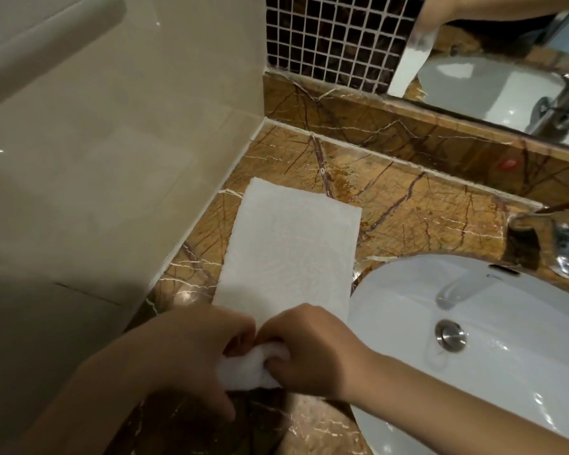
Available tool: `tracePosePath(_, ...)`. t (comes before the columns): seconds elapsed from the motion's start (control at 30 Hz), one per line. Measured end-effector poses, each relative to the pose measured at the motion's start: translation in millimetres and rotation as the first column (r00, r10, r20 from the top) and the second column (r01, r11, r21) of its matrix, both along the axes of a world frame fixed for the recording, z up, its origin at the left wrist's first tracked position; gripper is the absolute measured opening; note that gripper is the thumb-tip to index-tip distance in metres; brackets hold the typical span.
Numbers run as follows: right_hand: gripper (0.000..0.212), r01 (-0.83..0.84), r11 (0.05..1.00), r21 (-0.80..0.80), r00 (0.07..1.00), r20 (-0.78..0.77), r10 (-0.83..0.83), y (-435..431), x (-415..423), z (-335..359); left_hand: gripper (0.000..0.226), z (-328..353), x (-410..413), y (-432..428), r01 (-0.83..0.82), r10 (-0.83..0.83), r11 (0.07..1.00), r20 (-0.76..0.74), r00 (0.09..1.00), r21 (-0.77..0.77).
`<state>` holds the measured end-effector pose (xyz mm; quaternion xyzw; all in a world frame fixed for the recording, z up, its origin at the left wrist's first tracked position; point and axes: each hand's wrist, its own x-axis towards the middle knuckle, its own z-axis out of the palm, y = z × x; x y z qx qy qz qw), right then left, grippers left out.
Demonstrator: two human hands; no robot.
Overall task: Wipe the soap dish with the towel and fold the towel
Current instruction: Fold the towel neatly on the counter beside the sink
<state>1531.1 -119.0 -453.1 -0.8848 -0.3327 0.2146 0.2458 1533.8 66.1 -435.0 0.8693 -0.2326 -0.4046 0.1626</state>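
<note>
Head view: white towel (286,247) lies flat on the marble desk (418,211) beside the sink (493,323); left hand (191,349) and right hand (312,349) pinch its near end. Folding seems underway; next, carry that end forward evenly.

One towel (286,244), two hands (191,349) (312,349), one sink (493,323), one drain (450,334), one mirror (506,77).

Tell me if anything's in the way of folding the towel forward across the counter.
Nothing visible. Both the left hand and right hand grip the towel at its near end, and the counter beyond it is bare.
</note>
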Motion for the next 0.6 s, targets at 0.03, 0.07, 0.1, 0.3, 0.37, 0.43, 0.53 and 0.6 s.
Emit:
tracePosePath(0.03,0.027,0.026,1.000,0.012,0.999,-0.023,-0.025,-1,1,-2,0.037,-1,-3,0,-0.004,0.005,1.000,0.036,0.999,-0.024)
tracePosePath(0.07,0.025,0.062,0.998,0.006,0.996,-0.058,-0.062,-2,4,-4,0.028,-1,-4,1,-0.026,0.030,0.998,0.069,0.997,-0.053)
tracePosePath(0.1,0.023,0.091,0.996,0.005,0.992,-0.090,-0.090,-3,6,-4,0.027,1,-2,2,-0.048,0.054,0.997,0.092,0.994,-0.068)
tracePosePath(0.3,0.027,0.097,0.993,0.071,0.995,-0.033,-0.095,-14,31,17,0.025,16,28,7,-0.109,0.126,0.989,0.186,0.974,-0.098)
tracePosePath(0.37,0.024,0.116,0.991,0.069,0.993,0.016,-0.117,-21,47,24,0.023,24,46,6,-0.128,0.162,0.979,0.229,0.960,-0.158)
tracePosePath(0.43,0.021,0.153,0.987,0.056,0.981,0.115,-0.159,-28,64,30,0.019,31,66,3,-0.166,0.236,0.954,0.284,0.929,-0.250)
tracePosePath(0.53,0.015,0.258,0.965,0.055,0.931,0.254,-0.264,-37,91,33,0.019,34,97,-4,-0.247,0.398,0.890,0.392,0.829,-0.382)
tracePosePath(0.6,0.011,0.325,0.943,0.069,0.878,0.349,-0.328,-41,109,30,0.020,31,116,-12,-0.279,0.479,0.847,0.419,0.771,-0.454)
